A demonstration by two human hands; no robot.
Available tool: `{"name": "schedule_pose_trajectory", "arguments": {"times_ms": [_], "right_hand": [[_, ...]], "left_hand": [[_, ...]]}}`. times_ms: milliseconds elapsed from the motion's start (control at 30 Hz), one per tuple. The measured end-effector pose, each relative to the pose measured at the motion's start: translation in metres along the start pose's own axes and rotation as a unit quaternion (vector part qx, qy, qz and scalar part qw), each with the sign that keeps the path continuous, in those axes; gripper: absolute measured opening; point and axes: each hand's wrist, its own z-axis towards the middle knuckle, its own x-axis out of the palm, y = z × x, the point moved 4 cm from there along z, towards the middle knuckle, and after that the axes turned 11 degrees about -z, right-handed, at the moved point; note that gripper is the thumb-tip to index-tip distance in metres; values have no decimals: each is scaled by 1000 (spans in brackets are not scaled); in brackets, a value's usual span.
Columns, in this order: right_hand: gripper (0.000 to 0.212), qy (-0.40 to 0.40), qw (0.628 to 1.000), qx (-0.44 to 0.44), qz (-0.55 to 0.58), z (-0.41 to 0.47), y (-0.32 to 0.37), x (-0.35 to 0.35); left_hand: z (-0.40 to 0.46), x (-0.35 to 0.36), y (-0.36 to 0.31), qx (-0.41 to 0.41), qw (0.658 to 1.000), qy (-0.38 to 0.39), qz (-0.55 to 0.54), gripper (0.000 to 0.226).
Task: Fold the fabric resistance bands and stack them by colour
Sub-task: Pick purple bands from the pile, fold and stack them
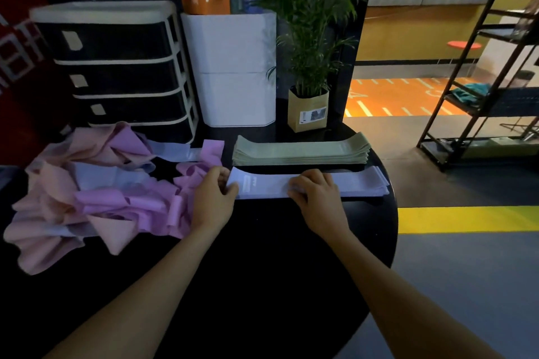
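A flat pale lavender band (355,183) lies on top of a small lavender stack along the far right of the round black table (262,256). My left hand (214,198) pinches its left end. My right hand (316,192) rests on its middle with fingers curled at the near edge. Behind it sits a neat stack of folded green bands (300,150). To the left is a loose heap of pink, purple and lavender bands (96,192).
At the back stand a black drawer unit with white frame (116,67), a white container (233,73) and a potted plant in a paper bag (309,108). The table edge curves off at the right, above a floor with a yellow stripe. A black metal shelf (481,96) stands far right.
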Motion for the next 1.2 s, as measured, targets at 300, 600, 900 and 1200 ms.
{"name": "schedule_pose_trajectory", "arguments": {"times_ms": [300, 600, 900, 1200], "right_hand": [[20, -3, 1000, 10, -5, 0, -2, 3], [26, 10, 1000, 19, 21, 0, -3, 1], [33, 34, 999, -14, -7, -1, 1, 1], [34, 37, 998, -22, -35, -1, 3, 1]], "left_hand": [[0, 2, 2, 7, 998, 12, -66, 33], [0, 4, 5, 59, 994, 81, 40, 69], [-1, 5, 4, 84, 991, 73, 68, 55], [-2, 4, 1, 69, 993, 70, 69, 58]]}}
